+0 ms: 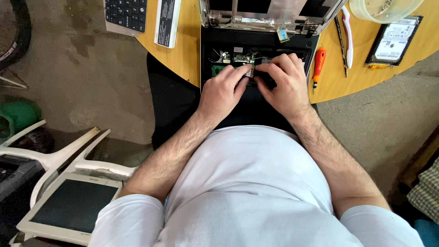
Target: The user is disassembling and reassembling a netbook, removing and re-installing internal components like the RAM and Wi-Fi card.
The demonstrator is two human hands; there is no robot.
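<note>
An opened black laptop base (210, 50) lies on the edge of a round wooden table (187, 50), its green circuit boards exposed. My left hand (222, 93) and my right hand (284, 82) rest together over the open base. The fingertips of both pinch a small card (249, 72) near the middle of the boards. What lies under my palms is hidden. The laptop's lid (270, 13) stands tilted at the far side.
On the table: an orange-handled screwdriver (318, 64), a white and pink tool (347, 34), a hard drive (395, 40), a translucent bowl (384, 9), a keyboard (125, 16) and a battery pack (167, 23). A white chair bearing a flat monitor (73, 206) stands at lower left.
</note>
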